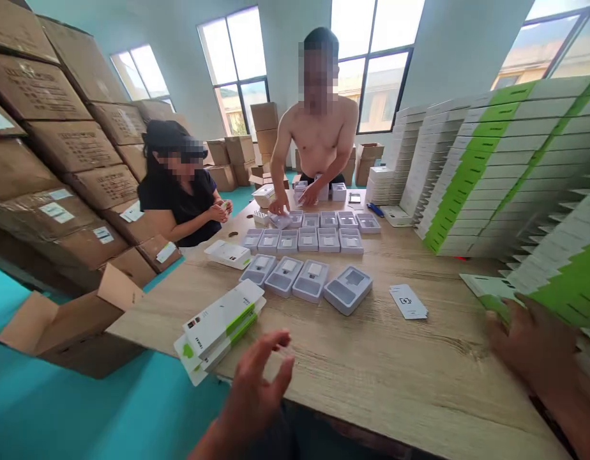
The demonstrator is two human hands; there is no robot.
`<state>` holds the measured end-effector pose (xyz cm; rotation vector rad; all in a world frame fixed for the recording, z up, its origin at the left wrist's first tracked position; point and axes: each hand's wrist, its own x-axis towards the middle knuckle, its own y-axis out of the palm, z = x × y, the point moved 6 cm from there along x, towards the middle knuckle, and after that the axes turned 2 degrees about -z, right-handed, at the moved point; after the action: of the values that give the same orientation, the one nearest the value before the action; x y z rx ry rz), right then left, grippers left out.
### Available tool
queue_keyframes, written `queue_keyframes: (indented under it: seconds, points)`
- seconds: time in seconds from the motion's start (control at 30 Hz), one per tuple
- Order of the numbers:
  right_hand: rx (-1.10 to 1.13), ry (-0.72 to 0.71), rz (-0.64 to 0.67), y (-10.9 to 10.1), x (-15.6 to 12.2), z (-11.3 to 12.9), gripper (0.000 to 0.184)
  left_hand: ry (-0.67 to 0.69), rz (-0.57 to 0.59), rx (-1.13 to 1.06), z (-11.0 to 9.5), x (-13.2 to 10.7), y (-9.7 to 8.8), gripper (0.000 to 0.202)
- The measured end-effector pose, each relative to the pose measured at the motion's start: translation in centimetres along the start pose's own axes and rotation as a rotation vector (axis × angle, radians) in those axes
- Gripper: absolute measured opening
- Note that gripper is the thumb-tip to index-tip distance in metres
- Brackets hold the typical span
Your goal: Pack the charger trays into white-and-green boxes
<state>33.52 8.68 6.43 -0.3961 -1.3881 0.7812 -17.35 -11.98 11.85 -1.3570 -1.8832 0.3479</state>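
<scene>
Left hand (257,383) raised at near table edge, fingers half curled and spread narrow, holding nothing, just beside loose pile of white-green boxes (219,332). Right hand (529,345) gripping edge of one white-green box (486,291), close to tall box stacks (515,172) at right side of wooden table (410,390). Grey plastic trays (307,275) in rows mid-table, approx.
</scene>
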Motion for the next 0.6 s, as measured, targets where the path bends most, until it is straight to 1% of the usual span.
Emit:
queue_keyframes:
  seconds: [0.03, 0.07, 0.1, 0.13, 0.17, 0.23, 0.27, 0.3, 0.33, 0.37, 0.4, 0.47, 0.53, 0.6]
  points:
    - [0.038, -0.073, -0.022, 0.4, -0.2, 0.4, 0.049, -0.026, -0.108, 0.156, 1.0, 1.2, -2.8, 0.030]
    - [0.065, -0.142, -0.021, 0.9, -0.4, 1.0, 0.047, -0.050, -0.174, 0.314, 1.9, 2.3, -5.3, 0.035]
    - [0.082, -0.196, -0.001, 1.3, -0.6, 1.6, 0.045, -0.082, -0.174, 0.466, 3.0, 3.4, -7.0, 0.044]
    - [0.095, -0.235, 0.015, 1.5, -0.8, 2.3, 0.042, -0.122, -0.107, 0.586, 4.1, 4.4, -8.1, 0.055]
    - [0.106, -0.259, 0.025, 1.7, -0.9, 2.9, 0.040, -0.183, -0.022, 0.673, 5.3, 5.3, -8.7, 0.065]
    - [0.119, -0.285, 0.043, 2.0, -1.0, 3.6, 0.036, -0.291, 0.161, 0.750, 7.5, 6.3, -8.8, 0.081]
    - [0.117, -0.285, 0.045, 2.1, -1.0, 3.8, 0.035, -0.333, 0.234, 0.756, 8.2, 6.6, -8.6, 0.084]
    - [0.109, -0.277, 0.048, 2.2, -1.1, 3.8, 0.034, -0.361, 0.284, 0.748, 8.7, 6.7, -8.4, 0.084]
    - [0.098, -0.269, 0.051, 2.3, -1.1, 3.7, 0.034, -0.377, 0.306, 0.732, 9.0, 6.8, -8.2, 0.082]
    - [0.083, -0.261, 0.054, 2.4, -1.2, 3.5, 0.034, -0.379, 0.302, 0.708, 9.1, 6.9, -8.2, 0.081]
    - [0.069, -0.254, 0.060, 2.4, -1.3, 3.3, 0.035, -0.376, 0.269, 0.679, 9.0, 6.9, -8.3, 0.083]
    - [0.043, -0.245, 0.075, 2.5, -1.4, 3.1, 0.035, -0.365, 0.156, 0.583, 8.3, 6.7, -8.8, 0.091]
    - [0.026, -0.253, 0.102, 2.5, -1.5, 3.3, 0.034, -0.336, 0.073, 0.390, 7.3, 5.8, -8.8, 0.104]
    - [0.027, -0.267, 0.126, 2.4, -1.6, 3.6, 0.034, -0.294, 0.034, 0.185, 5.9, 4.4, -8.1, 0.109]
